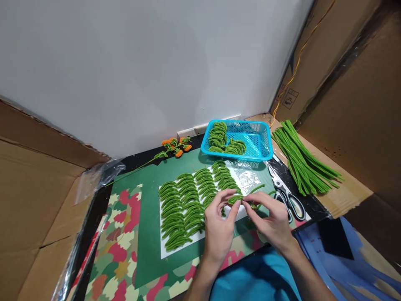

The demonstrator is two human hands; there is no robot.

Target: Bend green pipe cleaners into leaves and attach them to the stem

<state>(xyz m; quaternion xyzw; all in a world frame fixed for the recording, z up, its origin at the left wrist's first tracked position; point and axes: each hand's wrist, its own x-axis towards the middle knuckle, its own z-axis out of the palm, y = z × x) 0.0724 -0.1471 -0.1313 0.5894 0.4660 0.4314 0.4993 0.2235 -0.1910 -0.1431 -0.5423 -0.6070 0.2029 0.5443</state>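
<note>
Pinching a small, fuzzy green leaf-shaped piece of looped chenille stem (234,200), the two bare hands meet over the lower right part of a white rectangular sheet (163,254). The left hand (221,220) has its grip clamped on the piece, thumb at the lower edge and forefinger arched above; the right hand (271,215) has its thumb and forefinger together on the piece's right end. Loose green fuzzy strands (257,188) stick out just beside the right fingers.

Four columns of overlapping green fuzzy leaf shapes (191,200) cover much of the sheet, which lies on a dark green mat with a camouflage-patterned border (148,234), over a black counter (133,160). Behind the sheet stands a bright blue perforated plastic basket (258,144), holding more green leaf shapes (218,133) heaped toward its left side. To the right of the hands lie scissors with black and grey handles (296,207), near a fanned bundle of long, straight green chenille stems (300,163). An orange-and-green fuzzy flower sprig (177,146) rests at the back, left of the basket.
</note>
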